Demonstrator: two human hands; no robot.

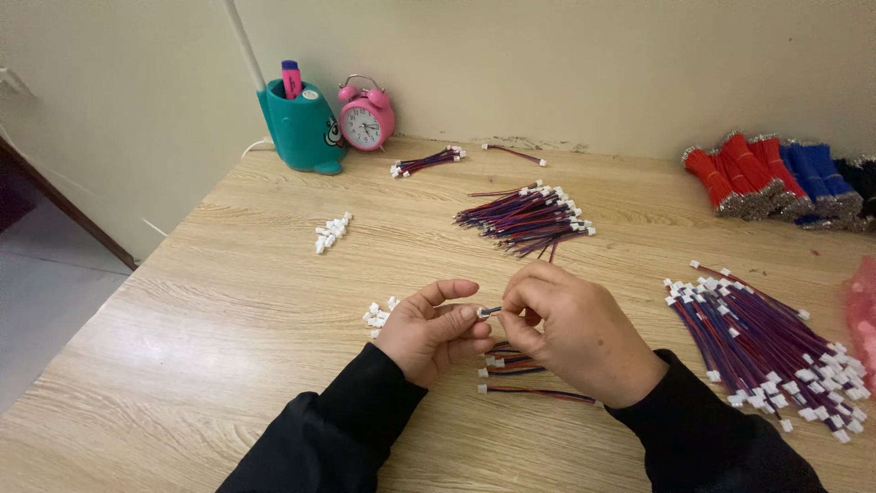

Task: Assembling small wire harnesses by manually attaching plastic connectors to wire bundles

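Lower centre of the frame: left hand [429, 330] and right hand [570, 330] meet above the tabletop [228, 301]; between them a small white connector [490, 311] with a short wire end, held clear of the wood.

Risks, as judged: the connector is tiny and gripped only at the tips, so a slip could drop it among the loose wires [516, 370] lying directly under the hands, where it would be hard to tell apart; a skewed push could bend a wire end, since the fingers cover much of the joint; a sleeve could sweep the small heap of white connectors [376, 315] just left of the left hand.

Fingers: left thumb and forefinger pinched shut on the connector, other fingers curled loosely; right fingers closed on the wire at the connector's right side, knuckles up, exact contact hidden.

Surroundings: wire bundle [529, 217] at upper centre; larger bundle [776, 351] at right; second heap of connectors [332, 232] at left centre; red and blue wire bunches [776, 178] at upper right; teal pen holder [301, 128] and pink alarm clock [366, 119] at upper left.
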